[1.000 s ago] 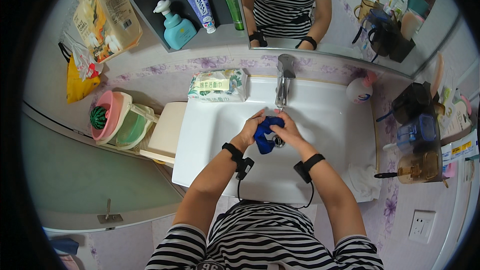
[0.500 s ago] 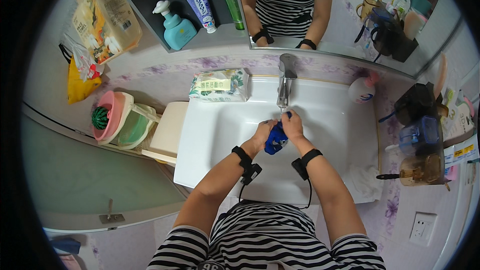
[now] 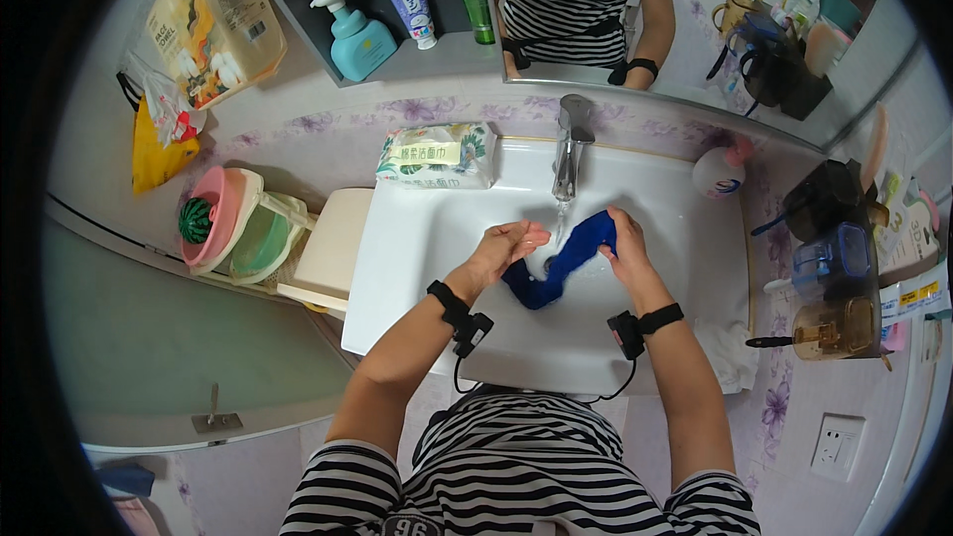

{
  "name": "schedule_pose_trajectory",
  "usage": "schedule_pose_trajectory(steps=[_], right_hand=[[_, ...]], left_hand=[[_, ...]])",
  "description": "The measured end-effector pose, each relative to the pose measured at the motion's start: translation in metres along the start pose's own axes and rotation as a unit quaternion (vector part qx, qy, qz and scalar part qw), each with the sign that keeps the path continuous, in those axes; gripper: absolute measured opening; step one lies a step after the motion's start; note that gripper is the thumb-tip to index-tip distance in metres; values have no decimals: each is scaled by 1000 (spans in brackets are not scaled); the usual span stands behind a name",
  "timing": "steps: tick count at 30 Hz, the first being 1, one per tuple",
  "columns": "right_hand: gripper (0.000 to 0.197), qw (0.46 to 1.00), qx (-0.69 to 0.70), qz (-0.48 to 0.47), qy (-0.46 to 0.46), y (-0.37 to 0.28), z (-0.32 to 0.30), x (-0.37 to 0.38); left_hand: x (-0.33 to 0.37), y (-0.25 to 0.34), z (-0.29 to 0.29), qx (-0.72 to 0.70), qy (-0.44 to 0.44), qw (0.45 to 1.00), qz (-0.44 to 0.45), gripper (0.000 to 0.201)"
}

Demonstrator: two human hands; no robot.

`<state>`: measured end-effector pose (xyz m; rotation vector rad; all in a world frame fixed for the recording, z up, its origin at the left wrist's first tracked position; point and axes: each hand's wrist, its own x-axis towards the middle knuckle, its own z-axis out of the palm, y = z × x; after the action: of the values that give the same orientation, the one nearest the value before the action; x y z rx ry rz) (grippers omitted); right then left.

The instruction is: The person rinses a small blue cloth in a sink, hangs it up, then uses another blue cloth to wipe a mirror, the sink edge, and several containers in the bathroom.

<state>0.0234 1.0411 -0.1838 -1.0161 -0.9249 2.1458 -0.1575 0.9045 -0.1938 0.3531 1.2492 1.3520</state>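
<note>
A long blue cloth, by its shape a sock (image 3: 576,256), is stretched between my hands, its middle sagging into the white sink basin. My right hand (image 3: 627,246) pinches its upper right end between thumb and fingers. My left hand (image 3: 504,250), fingers curled together, is at the darker lower left end; the fingers partly hide the grip there. Water runs from the chrome faucet (image 3: 573,144) between my hands, beside the sock. Part of the drain (image 3: 547,265) shows behind the cloth.
A pack of wipes (image 3: 437,156) lies on the sink's back left rim. At the back right stands a white pump bottle (image 3: 720,171). A crumpled white cloth (image 3: 723,352) rests on the right rim. Cups in a wall holder (image 3: 832,328) jut out at right; a mirror hangs behind.
The sock was bunched between both hands beneath the faucet. My hands have moved apart, the right one rightward and the left one leftward, and the sock is now spread lengthwise. Running water now shows.
</note>
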Motion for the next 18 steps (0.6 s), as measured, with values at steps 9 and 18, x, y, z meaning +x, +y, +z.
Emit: schedule_pose_trajectory(steps=[9, 18], right_hand=[[29, 942, -332, -48, 13, -3, -26, -1], [29, 703, -655, -259, -93, 20, -19, -2]], left_hand=[[-29, 48, -17, 90, -92, 990, 56, 31], [-58, 84, 1, 123, -230, 965, 18, 39]])
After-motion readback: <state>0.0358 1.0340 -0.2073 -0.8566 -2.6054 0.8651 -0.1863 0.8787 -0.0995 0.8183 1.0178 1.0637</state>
